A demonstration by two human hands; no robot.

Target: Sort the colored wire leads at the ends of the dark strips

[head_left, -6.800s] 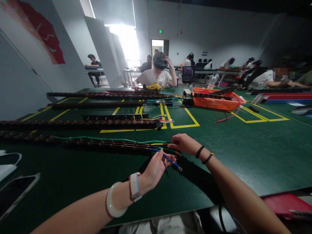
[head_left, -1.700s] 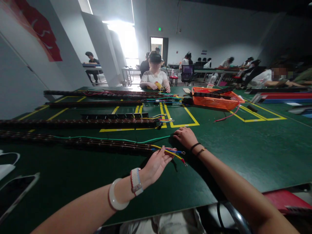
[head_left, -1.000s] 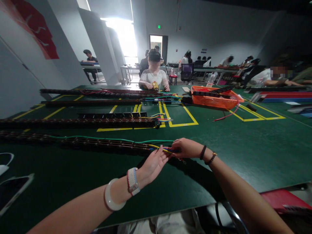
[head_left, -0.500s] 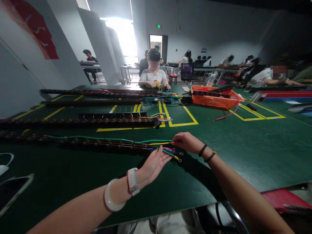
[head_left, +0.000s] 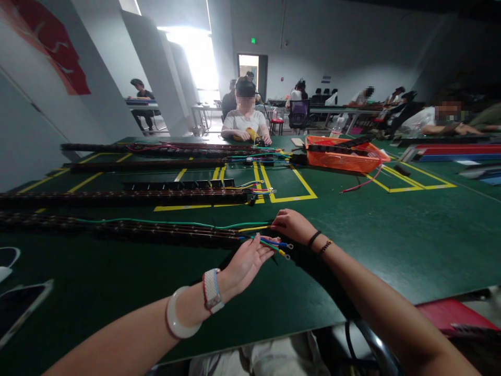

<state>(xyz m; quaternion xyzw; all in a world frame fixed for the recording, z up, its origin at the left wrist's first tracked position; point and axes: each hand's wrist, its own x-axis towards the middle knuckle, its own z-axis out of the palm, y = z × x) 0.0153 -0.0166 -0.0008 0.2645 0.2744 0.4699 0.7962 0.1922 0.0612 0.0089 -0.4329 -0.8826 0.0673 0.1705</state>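
Note:
A long dark cable chain lies across the green table in front of me. Coloured wires with ring terminals stick out of its right end. My left hand pinches these wires just past the end of the chain. My right hand is closed on the tip of a yellow wire beside a green wire that runs along the top of the chain.
Three more dark chains lie farther back between yellow tape lines. An orange basket stands at the back right. A phone lies at the left edge. A person sits opposite; others work at far tables.
Over the last second my right hand let go of the wire bundle, moved back a little and took the yellow wire's tip. My left hand stays on the wires.

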